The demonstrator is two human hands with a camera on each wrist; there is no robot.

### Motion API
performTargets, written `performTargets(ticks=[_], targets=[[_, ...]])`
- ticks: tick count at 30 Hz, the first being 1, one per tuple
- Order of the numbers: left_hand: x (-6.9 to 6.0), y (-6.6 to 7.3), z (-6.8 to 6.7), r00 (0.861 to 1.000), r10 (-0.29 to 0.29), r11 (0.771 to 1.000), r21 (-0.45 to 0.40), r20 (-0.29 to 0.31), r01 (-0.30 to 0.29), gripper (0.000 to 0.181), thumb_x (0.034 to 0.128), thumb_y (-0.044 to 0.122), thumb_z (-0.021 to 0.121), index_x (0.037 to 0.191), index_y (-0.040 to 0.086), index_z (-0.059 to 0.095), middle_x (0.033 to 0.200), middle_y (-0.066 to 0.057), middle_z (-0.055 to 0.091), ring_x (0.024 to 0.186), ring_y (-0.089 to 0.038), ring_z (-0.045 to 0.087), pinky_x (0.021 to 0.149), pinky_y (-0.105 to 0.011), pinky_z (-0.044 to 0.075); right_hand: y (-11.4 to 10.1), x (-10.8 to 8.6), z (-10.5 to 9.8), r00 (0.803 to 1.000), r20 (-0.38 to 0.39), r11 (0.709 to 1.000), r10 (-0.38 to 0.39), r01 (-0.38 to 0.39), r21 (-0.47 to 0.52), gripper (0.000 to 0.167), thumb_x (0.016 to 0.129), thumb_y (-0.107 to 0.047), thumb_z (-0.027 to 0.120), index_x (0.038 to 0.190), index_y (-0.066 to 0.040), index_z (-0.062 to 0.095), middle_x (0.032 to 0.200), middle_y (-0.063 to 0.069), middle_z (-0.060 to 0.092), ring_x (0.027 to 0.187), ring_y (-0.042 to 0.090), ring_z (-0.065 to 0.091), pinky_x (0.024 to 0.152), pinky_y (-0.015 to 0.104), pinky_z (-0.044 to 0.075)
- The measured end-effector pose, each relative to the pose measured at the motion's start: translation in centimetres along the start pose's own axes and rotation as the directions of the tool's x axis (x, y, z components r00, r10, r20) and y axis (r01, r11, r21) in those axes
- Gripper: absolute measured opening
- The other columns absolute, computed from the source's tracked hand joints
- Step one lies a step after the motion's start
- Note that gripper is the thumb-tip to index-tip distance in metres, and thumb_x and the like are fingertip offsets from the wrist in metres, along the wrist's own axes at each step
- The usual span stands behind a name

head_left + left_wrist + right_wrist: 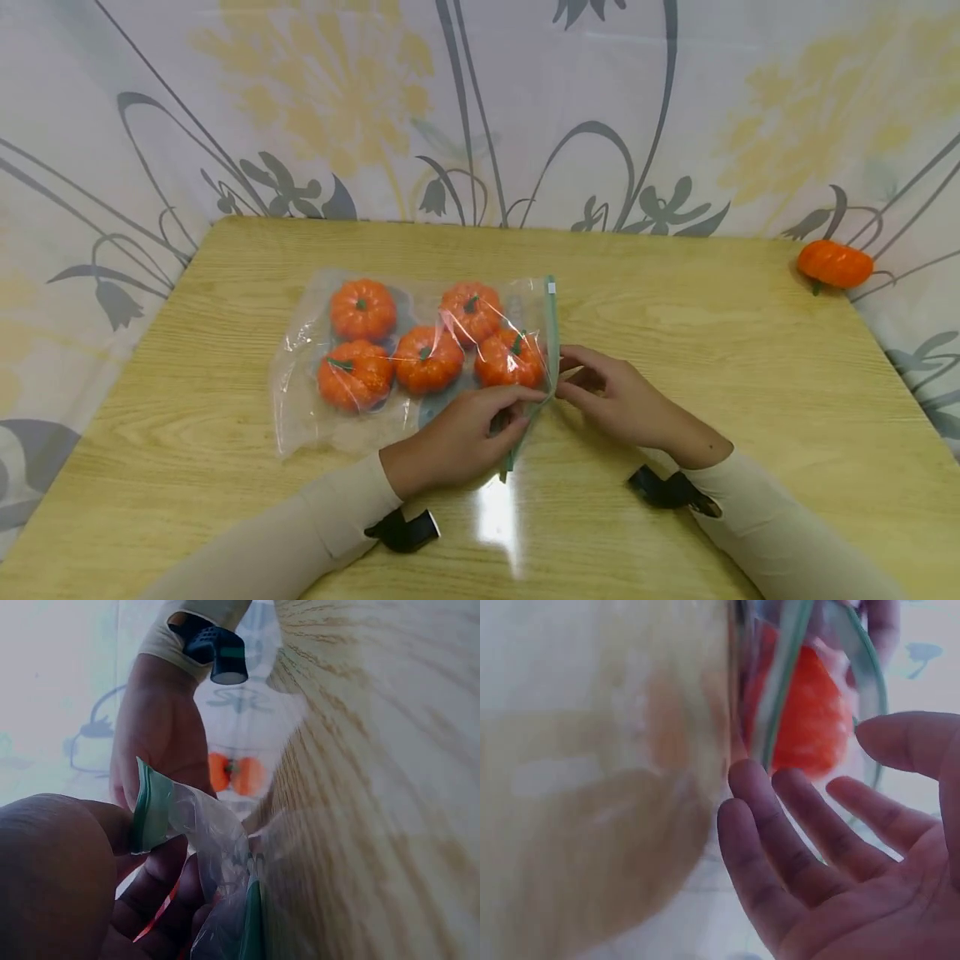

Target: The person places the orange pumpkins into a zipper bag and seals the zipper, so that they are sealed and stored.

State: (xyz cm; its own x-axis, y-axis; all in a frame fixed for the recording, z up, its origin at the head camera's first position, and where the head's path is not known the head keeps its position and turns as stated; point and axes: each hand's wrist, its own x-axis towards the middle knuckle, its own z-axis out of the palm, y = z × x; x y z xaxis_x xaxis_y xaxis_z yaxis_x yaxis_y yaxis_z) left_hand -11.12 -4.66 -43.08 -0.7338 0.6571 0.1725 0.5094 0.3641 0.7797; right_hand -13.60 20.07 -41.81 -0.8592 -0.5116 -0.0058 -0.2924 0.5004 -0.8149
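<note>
A clear zip bag [300, 417] lies on the table with several small orange pumpkins [427, 360] inside. Its green-edged mouth [552, 325] faces right, and the two lips stand apart in the right wrist view. My left hand [461, 437] lies over the bag's near right part and pinches the green edge [152, 810] between thumb and fingers. My right hand [618, 398] is at the mouth, its fingers loosely spread with nothing held; the fingertips [748, 778] are close to the green strip, and whether they touch it I cannot tell.
Another orange pumpkin [834, 264] lies tipped on its side at the far right corner of the wooden table [712, 317]. A flower-patterned cloth [510, 108] hangs behind the table and along its sides.
</note>
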Motion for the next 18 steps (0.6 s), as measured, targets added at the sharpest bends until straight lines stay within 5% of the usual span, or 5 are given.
performTargets(ticks=[4,11,18], targets=[[0.0,-0.1,0.1,0.999,-0.03,1.0,-0.003,0.026,0.03,0.034,0.102,0.015,0.055,0.136,0.013,0.06,0.089,0.007,0.059,0.077,-0.005,0.051,0.07,-0.019,0.047,0.1,-0.6,-1.6,0.996,-0.081,0.998,0.035,-0.039,-0.053,0.038,0.102,-0.014,0.058,0.139,-0.007,0.056,0.126,0.014,0.066,0.107,0.027,0.069,0.085,0.028,0.056],[0.0,0.0,0.2,0.997,-0.06,0.998,-0.009,0.038,0.06,0.036,0.1025,0.015,0.055,0.138,0.013,0.059,0.089,0.007,0.06,0.076,-0.005,0.051,0.07,-0.019,0.048,0.9,-1.4,-4.8,0.975,-0.224,0.959,-0.009,-0.055,-0.279,0.035,0.101,-0.011,0.059,0.135,-0.002,0.058,0.126,0.018,0.064,0.108,0.032,0.064,0.086,0.05,0.056],[-0.1,0.0,0.2,0.997,-0.064,0.998,-0.008,0.039,0.065,0.036,0.1025,0.015,0.054,0.138,0.013,0.059,0.09,0.007,0.06,0.076,-0.005,0.051,0.07,-0.019,0.048,3.3,-1.2,-8.7,0.956,-0.294,0.917,0.014,-0.129,-0.378,0.037,0.1,-0.012,0.058,0.135,0.003,0.057,0.134,0.028,0.054,0.118,0.044,0.052,0.09,0.062,0.047]])
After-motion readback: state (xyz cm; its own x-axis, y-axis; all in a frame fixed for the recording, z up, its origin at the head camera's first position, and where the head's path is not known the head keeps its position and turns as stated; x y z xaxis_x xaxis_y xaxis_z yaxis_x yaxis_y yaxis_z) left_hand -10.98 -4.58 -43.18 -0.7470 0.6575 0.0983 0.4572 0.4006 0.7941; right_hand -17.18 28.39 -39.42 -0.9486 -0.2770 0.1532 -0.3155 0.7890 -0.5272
